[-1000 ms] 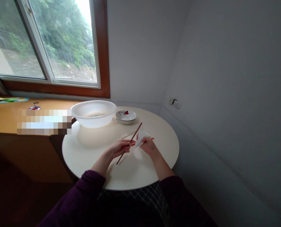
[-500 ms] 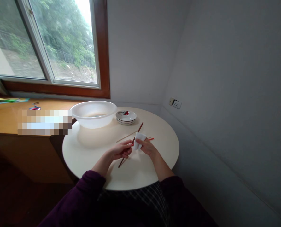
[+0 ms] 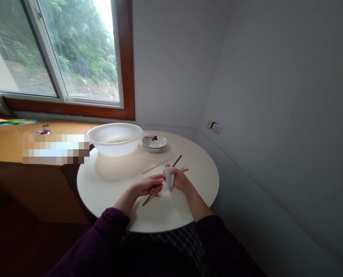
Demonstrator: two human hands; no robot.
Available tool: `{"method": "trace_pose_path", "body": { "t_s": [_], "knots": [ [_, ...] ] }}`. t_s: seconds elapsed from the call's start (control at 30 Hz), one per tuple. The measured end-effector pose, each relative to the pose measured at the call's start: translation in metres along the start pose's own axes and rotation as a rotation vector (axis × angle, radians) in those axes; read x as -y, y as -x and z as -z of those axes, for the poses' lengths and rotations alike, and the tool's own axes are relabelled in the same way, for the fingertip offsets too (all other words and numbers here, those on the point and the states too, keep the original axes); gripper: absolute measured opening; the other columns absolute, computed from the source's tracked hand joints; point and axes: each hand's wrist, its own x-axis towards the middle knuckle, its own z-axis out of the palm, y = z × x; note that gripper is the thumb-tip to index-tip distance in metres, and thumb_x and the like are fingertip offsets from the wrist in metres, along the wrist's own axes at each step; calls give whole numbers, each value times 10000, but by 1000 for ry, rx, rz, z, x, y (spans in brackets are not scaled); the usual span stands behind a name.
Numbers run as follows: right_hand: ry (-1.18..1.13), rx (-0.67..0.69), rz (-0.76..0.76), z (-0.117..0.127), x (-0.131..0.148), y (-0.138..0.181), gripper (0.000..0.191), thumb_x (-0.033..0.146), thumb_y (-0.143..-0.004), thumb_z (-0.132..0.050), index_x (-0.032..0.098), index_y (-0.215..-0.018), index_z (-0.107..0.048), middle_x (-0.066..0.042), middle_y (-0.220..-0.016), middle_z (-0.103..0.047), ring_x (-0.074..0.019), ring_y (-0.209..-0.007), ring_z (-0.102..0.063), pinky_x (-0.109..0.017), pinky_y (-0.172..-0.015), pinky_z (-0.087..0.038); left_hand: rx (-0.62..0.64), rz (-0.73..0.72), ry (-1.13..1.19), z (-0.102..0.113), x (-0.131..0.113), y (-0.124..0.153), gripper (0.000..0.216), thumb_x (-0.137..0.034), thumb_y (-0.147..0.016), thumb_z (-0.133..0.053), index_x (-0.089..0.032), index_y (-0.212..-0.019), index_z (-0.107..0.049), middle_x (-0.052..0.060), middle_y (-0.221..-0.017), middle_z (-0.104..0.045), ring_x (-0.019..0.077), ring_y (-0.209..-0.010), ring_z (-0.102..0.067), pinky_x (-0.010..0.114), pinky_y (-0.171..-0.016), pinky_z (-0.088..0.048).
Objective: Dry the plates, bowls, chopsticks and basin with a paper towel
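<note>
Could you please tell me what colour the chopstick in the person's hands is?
Dark reddish brown; the chopstick shows best in the head view.

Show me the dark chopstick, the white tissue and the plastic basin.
dark chopstick (image 3: 178,160): head view, on its far end past the tissue.
white tissue (image 3: 169,178): head view, on the middle of the wad.
plastic basin (image 3: 113,149): head view, on its near outer wall.

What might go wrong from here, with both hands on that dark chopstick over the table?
1. The left hand grips the dark chopstick near its lower part, and the right hand wraps the white cloth around it. A hard pull may slip it loose.
2. Its far end hangs close to the pale chopstick lying on the table. A swing might send that one rolling.
</note>
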Motion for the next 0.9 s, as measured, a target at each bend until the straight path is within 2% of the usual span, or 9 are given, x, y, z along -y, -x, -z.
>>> {"method": "trace_pose_path", "body": {
  "t_s": [0.2, 0.3, 0.4, 0.53, 0.67, 0.9],
  "knots": [
    [79, 49, -15, -4, 0, 6, 235, 228, -610, -715, 204, -760, -535, 69, -591, -508, -79, -504, -452, -189, -474, -338, 82, 56, -56, -2, 0, 1, 160, -246, -794, -574, -193, -896, -462, -86, -471, -335, 47, -400, -256, 173, -424, -212],
    [147, 128, -20, -7, 2, 10, 263, 208, -583, -750, 189, -771, -567, 59, -651, -538, -74, -543, -479, -181, -499, -358, 106, 70, -25, -2, 3, -1, 133, -220, -779, -569, -190, -820, -445, -86, -459, -332, 49, -392, -252, 174, -412, -197],
    [266, 200, -68, -9, 1, 10, 258, 271, -611, -736, 181, -812, -602, 38, -690, -576, -87, -572, -519, -190, -522, -388, 97, 79, 12, 0, 6, -4, 137, -196, -762, -566, -177, -739, -432, -75, -454, -343, 45, -396, -267, 173, -411, -197],
    [351, 113, -57, -9, -4, 4, 234, 323, -634, -699, 165, -795, -635, 29, -632, -595, -85, -526, -510, -189, -493, -372, 91, 83, 27, 2, 7, -7, 201, -213, -748, -589, -168, -665, -411, -74, -448, -329, 33, -397, -254, 170, -412, -175],
    [372, 63, -41, -6, -8, -2, 177, 280, -644, -623, 152, -758, -669, 12, -592, -618, -97, -515, -506, -198, -479, -358, 76, 85, 38, 1, 6, -7, 243, -262, -741, -616, -171, -660, -407, -74, -450, -332, 31, -400, -255, 173, -416, -162],
    [362, 29, -50, -1, -13, -9, 267, 232, -570, -483, 139, -734, -672, 1, -538, -611, -96, -451, -459, -202, -428, -322, 90, 67, 22, -6, 4, -6, 228, -254, -750, -612, -165, -654, -425, -65, -481, -337, 36, -407, -266, 184, -416, -172]
  ]
}}
